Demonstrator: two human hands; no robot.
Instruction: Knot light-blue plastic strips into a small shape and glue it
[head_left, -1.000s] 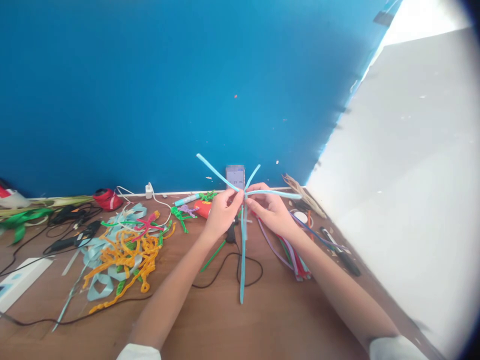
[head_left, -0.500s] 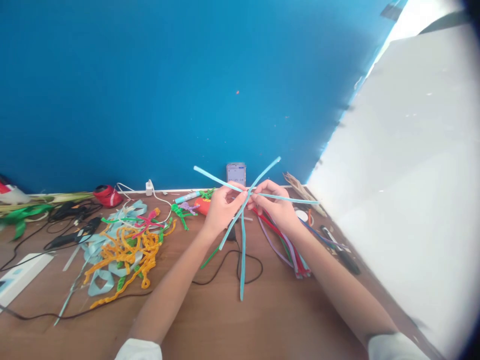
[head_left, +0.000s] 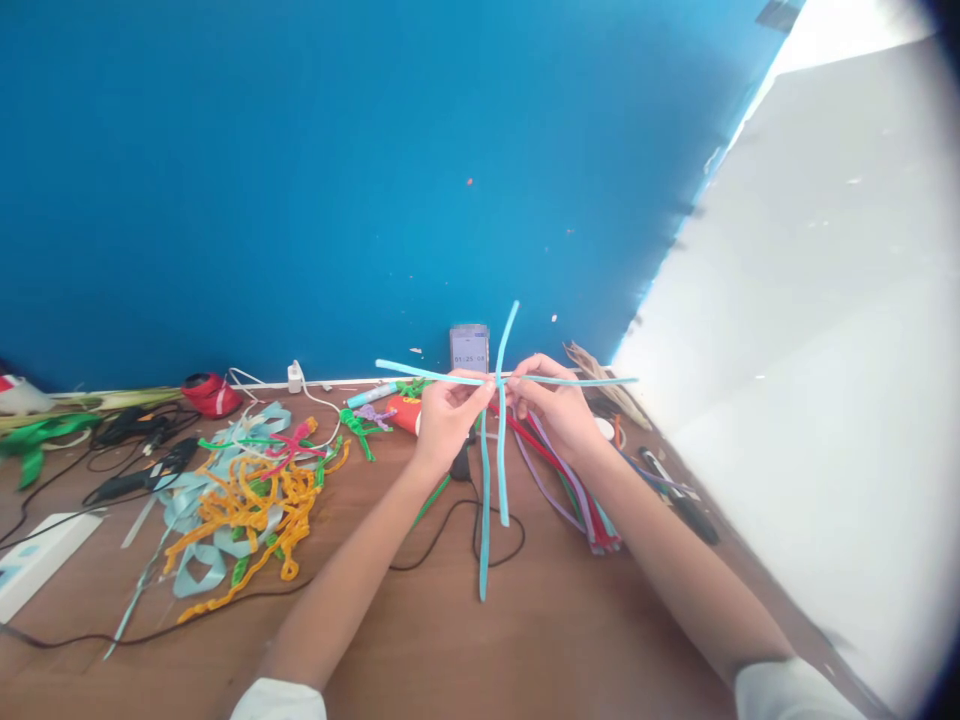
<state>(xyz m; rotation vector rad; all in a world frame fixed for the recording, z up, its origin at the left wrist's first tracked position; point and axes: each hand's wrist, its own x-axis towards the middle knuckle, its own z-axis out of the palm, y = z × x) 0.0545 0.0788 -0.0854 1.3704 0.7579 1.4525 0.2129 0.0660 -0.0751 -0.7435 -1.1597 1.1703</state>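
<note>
Light blue pipe cleaners (head_left: 503,460) cross one another in front of me, above the table. At the crossing, my left hand (head_left: 452,415) pinches them between thumb and fingers. My right hand (head_left: 551,400) is closed on them just to the right of that point. One arm sticks out left, one right, one points up, and two hang down. Below my right hand lies a bundle of red, lilac and green pipe cleaners (head_left: 574,490). The exact join is partly hidden by my fingertips.
On the left lie tangled orange pipe cleaners (head_left: 247,510), pale blue ribbon (head_left: 201,568), a white power strip (head_left: 41,560) and black cables. A phone (head_left: 469,347) leans on the blue wall. Cutters or pliers (head_left: 686,510) lie right, beside a white panel (head_left: 795,330).
The crossed pipe cleaners have turned: the slanting one now stands nearly upright and the sideways one lies nearly level. Both hands keep their pinch at the centre.
</note>
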